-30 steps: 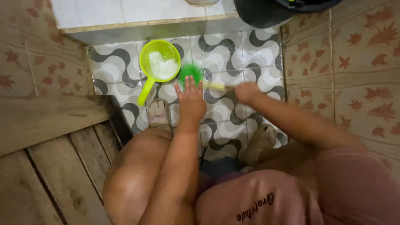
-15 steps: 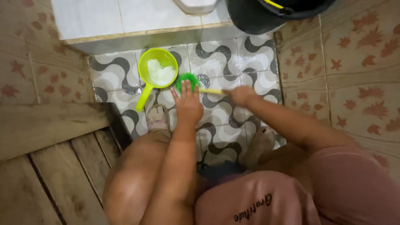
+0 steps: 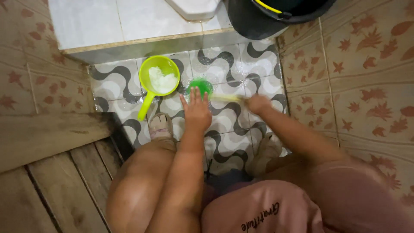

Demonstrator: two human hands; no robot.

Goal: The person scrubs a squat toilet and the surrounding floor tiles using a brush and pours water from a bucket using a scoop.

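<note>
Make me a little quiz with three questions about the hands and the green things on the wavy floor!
1. True or false: the lime-green plastic scoop with the long handle holds white foam.
2. Which hand grips the pale handle of the green-bristled scrubbing brush? A) left hand B) right hand
3. Fill in: the left hand lies flat on the black-and-white wavy ____ floor, fingertips beside the brush head.

Key: 1 true. 2 B. 3 tiled.
</note>
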